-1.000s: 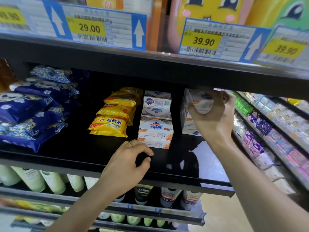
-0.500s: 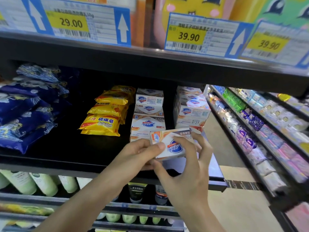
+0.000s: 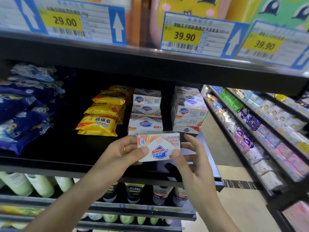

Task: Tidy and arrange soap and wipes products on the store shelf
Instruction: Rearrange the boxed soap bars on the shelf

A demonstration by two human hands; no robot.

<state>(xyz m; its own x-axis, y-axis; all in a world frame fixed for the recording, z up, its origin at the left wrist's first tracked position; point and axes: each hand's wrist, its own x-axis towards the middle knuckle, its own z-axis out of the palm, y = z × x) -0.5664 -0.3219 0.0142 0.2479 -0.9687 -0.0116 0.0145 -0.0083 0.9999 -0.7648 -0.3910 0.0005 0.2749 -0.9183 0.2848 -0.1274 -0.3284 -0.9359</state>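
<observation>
The soap box [image 3: 158,147] I hold is white with orange corners and a blue-and-red shield logo, like the white-and-orange soap stacks [image 3: 145,113] behind it on the black shelf [image 3: 55,148]. Beside them my eye catches yellow soap packs [image 3: 100,121] with red and blue lettering, and dark blue wipes packs [image 3: 25,106] patterned with pale swirls. Overhead, the price tags [image 3: 184,35] are white, bordered in blue, with yellow blocks.

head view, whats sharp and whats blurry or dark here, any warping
Head view: the white Safeguard soap box held by the left hand and right hand reads clearly; the blue-and-yellow price tags above are soft; the black shelf is dim, deep in shadow; the aisle shelves at right bend and smear from wide-angle distortion.
</observation>
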